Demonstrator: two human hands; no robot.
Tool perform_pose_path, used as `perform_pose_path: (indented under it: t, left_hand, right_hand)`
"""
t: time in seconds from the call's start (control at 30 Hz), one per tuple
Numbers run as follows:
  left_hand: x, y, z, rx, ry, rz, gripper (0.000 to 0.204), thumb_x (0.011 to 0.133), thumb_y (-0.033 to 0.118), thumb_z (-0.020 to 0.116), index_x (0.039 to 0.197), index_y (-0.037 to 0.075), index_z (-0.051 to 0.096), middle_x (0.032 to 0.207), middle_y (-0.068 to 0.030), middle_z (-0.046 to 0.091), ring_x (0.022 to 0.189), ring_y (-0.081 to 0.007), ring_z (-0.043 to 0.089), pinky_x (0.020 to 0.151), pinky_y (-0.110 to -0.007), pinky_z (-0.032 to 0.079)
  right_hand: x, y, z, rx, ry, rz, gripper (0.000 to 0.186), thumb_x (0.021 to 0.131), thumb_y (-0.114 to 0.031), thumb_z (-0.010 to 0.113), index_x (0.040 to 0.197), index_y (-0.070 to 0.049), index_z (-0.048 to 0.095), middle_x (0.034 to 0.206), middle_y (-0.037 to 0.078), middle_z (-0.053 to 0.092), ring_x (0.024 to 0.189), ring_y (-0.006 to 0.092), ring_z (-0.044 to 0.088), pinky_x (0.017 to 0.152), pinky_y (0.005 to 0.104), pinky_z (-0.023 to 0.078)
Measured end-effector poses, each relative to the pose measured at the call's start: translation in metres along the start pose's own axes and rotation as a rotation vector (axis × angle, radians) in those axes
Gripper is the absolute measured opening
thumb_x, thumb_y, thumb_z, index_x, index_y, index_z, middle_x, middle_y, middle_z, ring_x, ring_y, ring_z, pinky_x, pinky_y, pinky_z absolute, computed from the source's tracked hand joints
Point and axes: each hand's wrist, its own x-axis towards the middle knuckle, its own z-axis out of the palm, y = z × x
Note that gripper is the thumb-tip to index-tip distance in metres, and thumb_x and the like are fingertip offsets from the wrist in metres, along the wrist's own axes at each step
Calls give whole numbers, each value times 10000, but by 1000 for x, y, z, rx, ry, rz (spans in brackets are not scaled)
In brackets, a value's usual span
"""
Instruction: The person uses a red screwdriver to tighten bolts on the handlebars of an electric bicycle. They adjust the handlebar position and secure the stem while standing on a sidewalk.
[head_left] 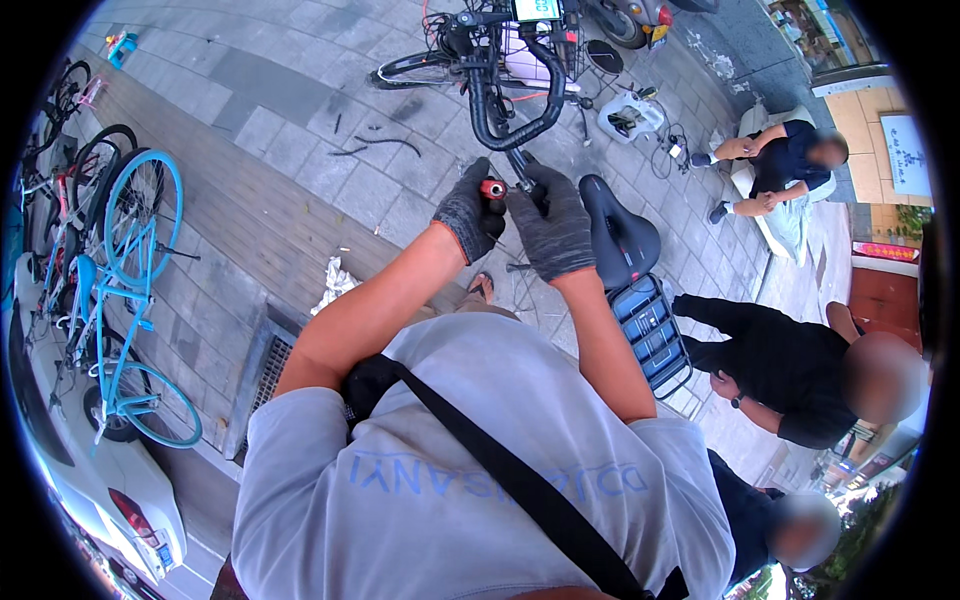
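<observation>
Both my hands wear dark grey knit gloves and are held close together in front of me, beside a bicycle. My left hand [472, 212] is closed around a small red cylindrical thing [493, 188] with a round metal-rimmed end; its kind I cannot make out. Close by, my right hand [556, 222] has its thumb and fingers bent inward, and what they hold is hidden. Beyond the hands is the black drop handlebar [549, 115] with a lit display [538, 9]. The black saddle [622, 238] is just right of my right hand.
A rear rack [650, 330] extends behind the saddle. Black strips [385, 143] and a cut-open white jug [630, 117] lie on the paving. One person sits at the right; two others stand nearer. Parked bicycles, including a light-blue one [122, 290], and a white car [95, 490] line the left.
</observation>
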Motion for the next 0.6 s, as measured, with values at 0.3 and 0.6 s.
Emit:
perform_pose_path:
  t: [0.3,0.6]
  left_hand:
    - [-14,19,9,3,-1,167,333,986,476,622,888,169,540,662,-12,575,442,-130,487,339,-256,307]
    - [-9,18,11,20,-94,187,352,976,487,634,870,161,550,697,-9,601,447,-107,491,331,-240,312]
  right_hand:
    - [-7,-3,-11,664,-250,360,333,970,-47,634,1298,5,613,1040,109,689,880,184,697,696,301,567]
    - [3,-6,-15,82,-34,-322,327,929,-147,702,1234,-32,672,1013,121,712,868,186,690,756,335,544]
